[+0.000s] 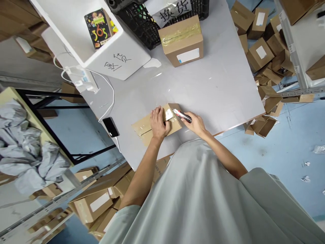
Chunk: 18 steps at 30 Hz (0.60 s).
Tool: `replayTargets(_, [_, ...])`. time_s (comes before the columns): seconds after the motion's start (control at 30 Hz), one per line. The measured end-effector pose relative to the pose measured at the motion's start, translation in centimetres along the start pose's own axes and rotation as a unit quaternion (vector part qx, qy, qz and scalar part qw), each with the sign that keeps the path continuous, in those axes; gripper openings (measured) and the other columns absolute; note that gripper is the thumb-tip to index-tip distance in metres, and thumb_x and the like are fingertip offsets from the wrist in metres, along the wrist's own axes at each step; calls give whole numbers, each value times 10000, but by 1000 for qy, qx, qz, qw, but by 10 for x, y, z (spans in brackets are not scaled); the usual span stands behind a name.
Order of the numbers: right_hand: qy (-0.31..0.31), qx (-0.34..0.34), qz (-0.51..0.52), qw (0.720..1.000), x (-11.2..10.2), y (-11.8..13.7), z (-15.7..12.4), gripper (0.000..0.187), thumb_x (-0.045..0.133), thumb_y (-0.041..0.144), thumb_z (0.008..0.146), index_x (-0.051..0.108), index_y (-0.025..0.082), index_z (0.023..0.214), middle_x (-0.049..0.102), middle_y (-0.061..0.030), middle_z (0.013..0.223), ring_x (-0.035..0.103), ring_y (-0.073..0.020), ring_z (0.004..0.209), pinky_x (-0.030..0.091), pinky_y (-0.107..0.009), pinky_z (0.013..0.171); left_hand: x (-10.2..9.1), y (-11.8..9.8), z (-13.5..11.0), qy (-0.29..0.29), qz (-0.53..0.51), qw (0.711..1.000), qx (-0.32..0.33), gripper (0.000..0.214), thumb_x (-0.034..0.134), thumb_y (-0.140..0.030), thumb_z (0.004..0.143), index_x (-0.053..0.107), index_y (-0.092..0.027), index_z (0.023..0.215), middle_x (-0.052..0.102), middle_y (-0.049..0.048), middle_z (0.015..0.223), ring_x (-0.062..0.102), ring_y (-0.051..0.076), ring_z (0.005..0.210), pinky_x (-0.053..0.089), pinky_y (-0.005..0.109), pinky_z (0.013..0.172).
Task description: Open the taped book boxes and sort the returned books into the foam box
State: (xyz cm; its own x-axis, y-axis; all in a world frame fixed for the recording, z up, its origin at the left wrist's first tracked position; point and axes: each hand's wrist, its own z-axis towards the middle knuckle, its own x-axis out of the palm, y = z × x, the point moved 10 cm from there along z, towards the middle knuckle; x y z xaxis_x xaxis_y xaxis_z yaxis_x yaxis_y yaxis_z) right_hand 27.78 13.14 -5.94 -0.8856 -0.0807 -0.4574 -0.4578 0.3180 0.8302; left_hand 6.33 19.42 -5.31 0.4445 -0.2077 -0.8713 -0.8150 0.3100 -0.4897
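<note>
A small cardboard box [142, 128] sealed with clear tape lies near the front edge of the white table [215, 88]. My left hand [158, 122] rests on top of it with fingers curled over the box, pressing it down. My right hand [195, 123] is closed round a red, black and white utility knife [182, 115]. The knife's tip touches the box's right end by a white label [169, 114].
A larger taped box [182, 40] stands at the back before a black crate [152, 20]. A white foam bin [101, 44] holds a colourful book [99, 28]. A black phone [111, 126] on a cable lies at the table's left edge. Many boxes [266, 57] are piled on the floor.
</note>
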Motion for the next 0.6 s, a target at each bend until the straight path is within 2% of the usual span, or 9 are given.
replayTargets(0.17, [-6, 13, 18, 1000, 1, -3, -2, 263, 701, 377, 1038, 745, 305, 1287, 840, -30, 1282, 809, -273, 1152, 621, -379, 1010, 0, 1, -1, 0, -1, 1000, -6, 767, 562, -386, 934, 467, -158, 1660, 500, 225, 1719, 399, 394, 1661, 179, 649, 1407])
replayTargets(0.33, [-3, -5, 0, 1000, 1, -3, 1, 271, 701, 385, 1041, 746, 296, 1292, 837, -42, 1279, 806, -284, 1151, 617, -390, 1012, -1, 1, -1, -7, 12, 1000, -8, 750, 562, -397, 944, 481, -170, 1654, 520, 216, 1706, 420, 385, 1651, 208, 645, 1402])
replayTargets(0.47, [33, -55, -34, 997, -2, 3, 7, 267, 702, 334, 1031, 754, 285, 1289, 814, -56, 1323, 789, -289, 1173, 605, -388, 1027, 3, 2, -1, 6, -2, 1000, -14, 790, 571, -400, 932, 465, -140, 1671, 482, 229, 1733, 369, 402, 1678, 154, 647, 1416])
replayTargets(0.6, [65, -77, -61, 993, -8, 2, -5, 250, 684, 323, 1040, 763, 284, 1275, 812, -63, 1286, 783, -287, 1152, 608, -369, 975, 3, 3, 1, -7, 3, 1000, -19, 757, 560, -413, 946, 491, -165, 1658, 497, 218, 1724, 388, 401, 1669, 174, 668, 1407])
